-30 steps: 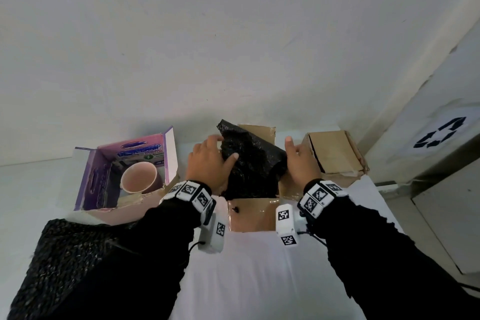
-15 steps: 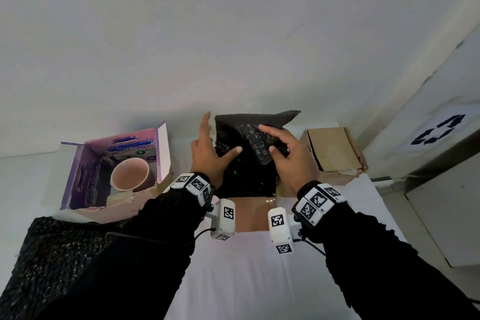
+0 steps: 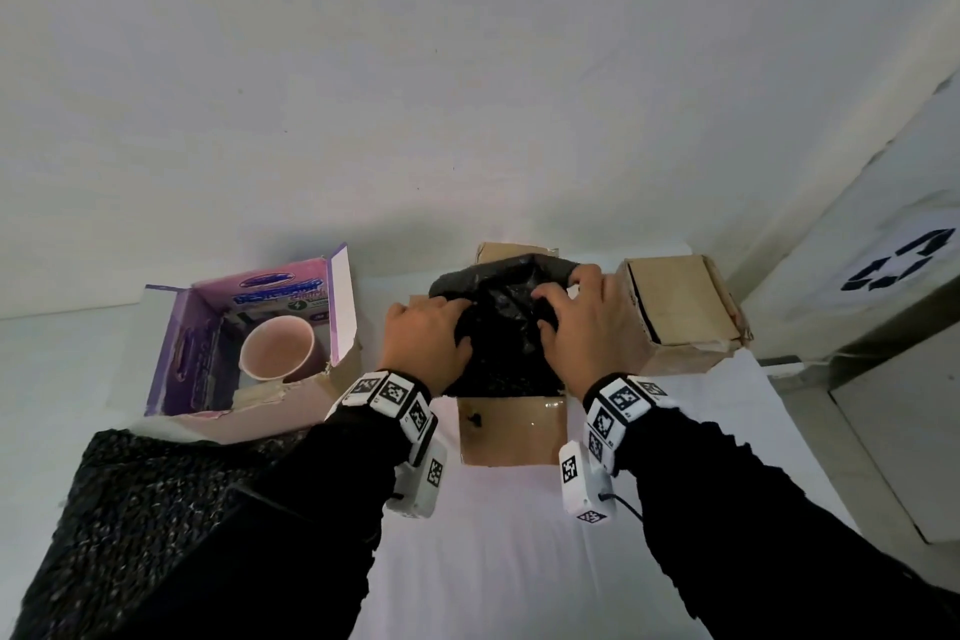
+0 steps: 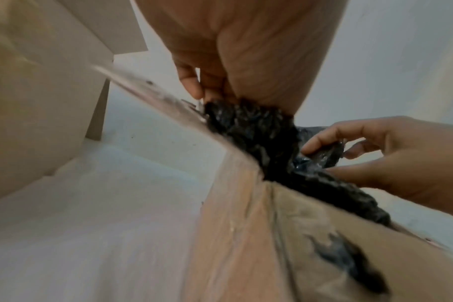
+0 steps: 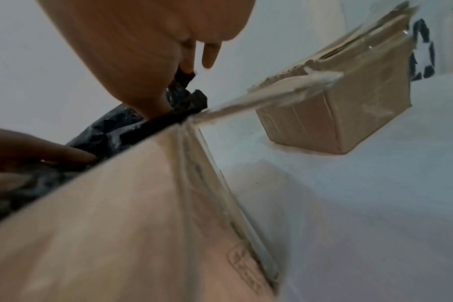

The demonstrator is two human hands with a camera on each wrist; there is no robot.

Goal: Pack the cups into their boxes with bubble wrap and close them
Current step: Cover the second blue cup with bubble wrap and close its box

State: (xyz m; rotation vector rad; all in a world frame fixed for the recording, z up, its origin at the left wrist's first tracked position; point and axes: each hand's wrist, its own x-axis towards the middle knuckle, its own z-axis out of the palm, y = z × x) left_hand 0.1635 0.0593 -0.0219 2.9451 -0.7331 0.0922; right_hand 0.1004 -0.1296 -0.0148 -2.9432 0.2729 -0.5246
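A white table runs up to a plain white wall; at far right a panel bears a recycling sign. Mid-table an open brown box holds black wrap. The left hand and right hand both have fingers curled into the wrap, gripping it at the box's mouth. To the left a purple box holds a pink cup; more wrap lies near-left. A closed box sits right.
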